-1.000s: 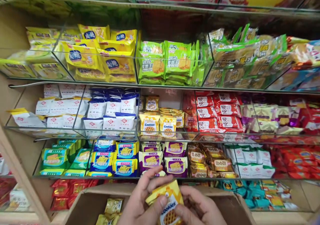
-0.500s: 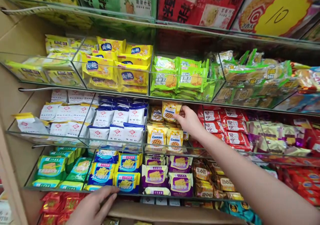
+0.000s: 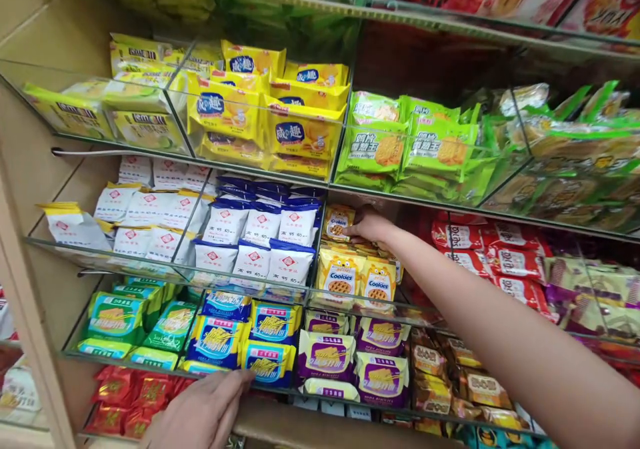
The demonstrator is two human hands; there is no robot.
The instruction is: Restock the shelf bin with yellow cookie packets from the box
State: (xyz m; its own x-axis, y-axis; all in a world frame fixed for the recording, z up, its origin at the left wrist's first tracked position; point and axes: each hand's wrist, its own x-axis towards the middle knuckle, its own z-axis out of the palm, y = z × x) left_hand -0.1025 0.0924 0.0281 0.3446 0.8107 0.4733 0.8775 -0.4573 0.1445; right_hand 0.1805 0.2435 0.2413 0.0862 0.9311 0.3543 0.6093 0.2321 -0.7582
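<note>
My right hand (image 3: 373, 228) reaches deep into a middle-shelf compartment. Its fingertips close on the right edge of a small orange cookie packet (image 3: 339, 224) at the back left; part of the grip is hidden. In front of it stand yellow cookie packets (image 3: 339, 286) with a bear-like design. Lower down, my left hand (image 3: 210, 406) is stretched out by the lower shelf's front edge, holding nothing. Its fingertips are beside a blue-and-yellow biscuit packet (image 3: 267, 364).
White packets with blue tops (image 3: 254, 259) fill the compartment left of the cookies; red packets (image 3: 515, 259) lie to the right. Glass fronts and dividers edge the shelves. Above, a glass shelf (image 3: 400, 199) bears green biscuit packets (image 3: 437, 146). Purple biscuit packets (image 3: 327, 356) sit below.
My right hand has carried a cookie packet from above the front ones back and down into the compartment. My left hand stays by the lower shelf edge. The view has shifted closer.
</note>
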